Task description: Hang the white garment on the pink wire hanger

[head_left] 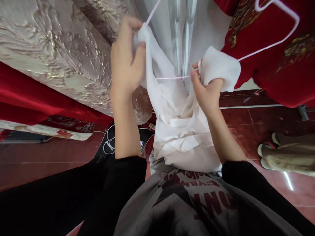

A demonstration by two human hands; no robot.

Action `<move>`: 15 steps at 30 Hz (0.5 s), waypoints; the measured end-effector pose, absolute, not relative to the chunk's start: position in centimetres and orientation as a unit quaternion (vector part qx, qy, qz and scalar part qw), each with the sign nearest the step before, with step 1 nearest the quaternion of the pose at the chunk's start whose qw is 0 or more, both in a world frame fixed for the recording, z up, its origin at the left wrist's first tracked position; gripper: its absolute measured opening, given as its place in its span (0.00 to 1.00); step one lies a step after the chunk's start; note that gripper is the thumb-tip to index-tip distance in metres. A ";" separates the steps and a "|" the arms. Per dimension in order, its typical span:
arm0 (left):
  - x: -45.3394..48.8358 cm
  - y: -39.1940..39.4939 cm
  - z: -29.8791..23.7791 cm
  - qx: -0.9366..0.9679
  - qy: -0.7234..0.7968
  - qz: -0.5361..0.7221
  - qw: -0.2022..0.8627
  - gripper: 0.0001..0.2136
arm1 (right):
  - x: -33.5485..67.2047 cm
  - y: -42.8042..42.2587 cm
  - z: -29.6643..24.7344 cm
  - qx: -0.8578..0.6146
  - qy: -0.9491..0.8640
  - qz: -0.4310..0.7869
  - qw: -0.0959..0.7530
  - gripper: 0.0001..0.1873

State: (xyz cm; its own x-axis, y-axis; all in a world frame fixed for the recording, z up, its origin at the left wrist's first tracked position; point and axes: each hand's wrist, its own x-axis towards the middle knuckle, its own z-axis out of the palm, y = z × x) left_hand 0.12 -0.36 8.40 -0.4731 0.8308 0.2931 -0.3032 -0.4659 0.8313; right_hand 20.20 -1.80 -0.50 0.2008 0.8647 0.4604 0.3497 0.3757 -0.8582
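Head view: white garment [184, 144] lay against person's grey shirt [142, 209], top pulled around pale wire hanger [173, 78]. Hands well apart: left hand [128, 57] clamped on one side, right hand [209, 93] on bunched other. Risk, judged: smooth wire could have let cloth slip if either grip loosened.

the person's bare left grip [128, 59] pinches one side of a soft white fabric garment [182, 147] with a thin pale-pink hanger [173, 77] running through it, the bare right grip [209, 93] clasping its bunched other side near gold-ornamented red cloth [258, 49].
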 end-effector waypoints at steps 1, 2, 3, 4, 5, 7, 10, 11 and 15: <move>0.0 -0.5 8.4 0.358 0.365 0.778 0.365 0.13 | 20.4 -1.6 -0.6 -0.499 -0.587 0.218 0.599 0.23; -0.1 -0.5 8.4 0.358 0.365 0.778 0.364 0.12 | 20.6 -1.5 -0.6 -0.480 -0.585 0.218 0.616 0.22; -0.2 -0.4 8.5 0.366 0.368 0.775 0.361 0.12 | 20.7 -1.4 -0.6 -0.459 -0.588 0.219 0.629 0.20; -0.5 -0.1 8.6 0.398 0.375 0.757 0.357 0.11 | 20.8 -1.4 -0.4 -0.437 -0.597 0.222 0.634 0.19; -0.7 0.2 8.7 0.455 0.383 0.726 0.345 0.11 | 20.9 -1.5 -0.2 -0.420 -0.610 0.227 0.633 0.18; -1.5 1.3 8.8 0.605 0.387 0.635 0.286 0.10 | 21.1 -1.9 0.6 -0.407 -0.621 0.248 0.622 0.16; -3.0 2.9 8.7 0.738 0.360 0.543 0.174 0.09 | 22.4 -2.6 2.1 -0.406 -0.554 0.280 0.670 0.11; -3.5 3.4 8.7 0.746 0.354 0.544 0.151 0.09 | 23.2 -2.7 2.7 -0.405 -0.519 0.288 0.695 0.09; -5.2 4.5 8.7 0.760 0.358 0.534 0.098 0.07 | 28.5 -1.7 5.2 -0.456 -0.416 0.321 0.718 0.11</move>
State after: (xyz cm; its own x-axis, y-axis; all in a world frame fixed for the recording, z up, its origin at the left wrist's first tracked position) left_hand -5.24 4.46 8.67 0.1733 0.6486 0.7412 0.4381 -0.7248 0.5317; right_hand 28.47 -1.74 5.18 0.4478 0.8404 0.3054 -0.0804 0.3780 -0.9223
